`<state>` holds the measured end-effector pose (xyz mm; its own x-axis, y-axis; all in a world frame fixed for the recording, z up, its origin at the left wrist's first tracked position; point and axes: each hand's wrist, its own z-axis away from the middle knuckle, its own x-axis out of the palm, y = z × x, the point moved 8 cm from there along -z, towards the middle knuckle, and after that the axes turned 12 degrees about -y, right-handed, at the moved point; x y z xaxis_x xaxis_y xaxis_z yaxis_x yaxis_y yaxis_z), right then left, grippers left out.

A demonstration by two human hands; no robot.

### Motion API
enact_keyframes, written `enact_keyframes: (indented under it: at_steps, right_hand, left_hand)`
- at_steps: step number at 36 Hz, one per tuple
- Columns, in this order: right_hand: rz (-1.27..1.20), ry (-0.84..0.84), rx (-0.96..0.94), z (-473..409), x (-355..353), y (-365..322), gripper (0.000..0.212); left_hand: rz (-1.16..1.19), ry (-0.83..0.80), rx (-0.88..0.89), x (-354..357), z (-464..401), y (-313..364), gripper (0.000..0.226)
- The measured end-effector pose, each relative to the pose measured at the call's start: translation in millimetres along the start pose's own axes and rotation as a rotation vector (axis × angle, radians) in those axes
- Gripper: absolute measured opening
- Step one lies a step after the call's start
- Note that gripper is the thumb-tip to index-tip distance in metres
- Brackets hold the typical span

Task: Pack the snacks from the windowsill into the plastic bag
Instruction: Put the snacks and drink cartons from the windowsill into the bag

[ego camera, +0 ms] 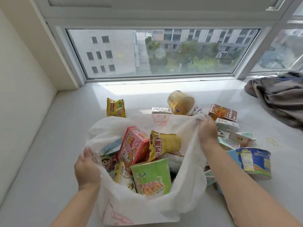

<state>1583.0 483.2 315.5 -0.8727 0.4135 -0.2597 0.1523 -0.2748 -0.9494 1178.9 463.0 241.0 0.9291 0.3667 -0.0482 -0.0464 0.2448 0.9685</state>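
Note:
A white plastic bag (188, 190) stands open on the white windowsill (54, 145). My left hand (86, 169) grips its left rim and my right hand (207, 130) grips its right rim, holding the mouth wide. Inside lie a pink box (132, 145), a yellow packet (164, 143), a green noodle pack (152, 177) and other snacks. Outside the bag, a yellow packet (115, 108) stands at the back left. A yellow cup (180, 102), a small carton (161, 110), a brown box (223, 113) and a blue noodle bowl (254, 161) lie behind and to the right.
Several small white and green cartons (227, 125) are heaped just right of my right wrist. A grey garment (278, 95) is bunched on the sill at the far right. The window pane (155, 53) runs along the back, a wall on the left.

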Motion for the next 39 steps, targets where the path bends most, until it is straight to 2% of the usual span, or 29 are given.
enact_keyframes:
  at_steps: [2, 6, 8, 11, 13, 15, 17, 20, 22, 25, 28, 30, 36, 39]
  right_hand:
    - [0.010, 0.048, 0.031, 1, -4, 6, 0.029]
    - [0.035, 0.000, 0.159, -7, -5, 28, 0.026]
    - [0.063, -0.018, 0.163, -11, -9, 29, 0.039]
    - [0.227, -0.054, 0.126, -14, -14, 27, 0.050]
    - [0.385, -0.080, 0.129, -12, -14, 32, 0.047]
    - [0.502, -0.135, 0.132, -8, -9, 45, 0.042]
    - [0.545, -0.198, 0.134, -1, -2, 61, 0.037]
    - [0.538, -0.220, 0.130, 10, -1, 78, 0.032]
    - [0.509, -0.195, 0.120, 15, -9, 87, 0.024]
    - [0.496, -0.119, 0.104, 21, -32, 102, 0.026]
    - [0.525, -0.069, 0.112, 27, -64, 120, 0.024]
    - [0.568, -0.031, 0.124, 30, -90, 135, 0.022]
    - [0.565, 0.052, 0.274, 42, -171, 193, 0.020]
    - [0.568, 0.022, 0.396, 48, -200, 224, 0.028]
  left_hand:
    - [-0.091, 0.014, 0.074, -6, -1, 9, 0.029]
    - [-0.222, 0.143, 0.008, -29, -18, 4, 0.031]
    - [-0.336, 0.125, -0.020, -29, -19, 7, 0.036]
    - [-0.531, 0.089, -0.050, -22, -20, 7, 0.034]
    - [-0.646, 0.121, -0.039, -15, -18, 11, 0.036]
    - [-0.771, 0.156, 0.120, 1, -10, 25, 0.039]
    - [-0.868, 0.126, 0.387, 31, 6, 42, 0.041]
    - [-0.907, 0.057, 0.710, 82, 36, 61, 0.030]
    - [-0.894, -0.041, 0.849, 118, 59, 68, 0.019]
    - [-0.839, -0.215, 1.073, 172, 100, 77, 0.011]
    - [-0.790, -0.488, 1.231, 229, 146, 77, 0.007]
    - [-0.818, -0.665, 1.190, 266, 169, 65, 0.011]
    - [-0.841, -0.997, 0.781, 340, 220, 2, 0.013]
    - [-0.895, -1.127, 0.513, 366, 245, -47, 0.027]
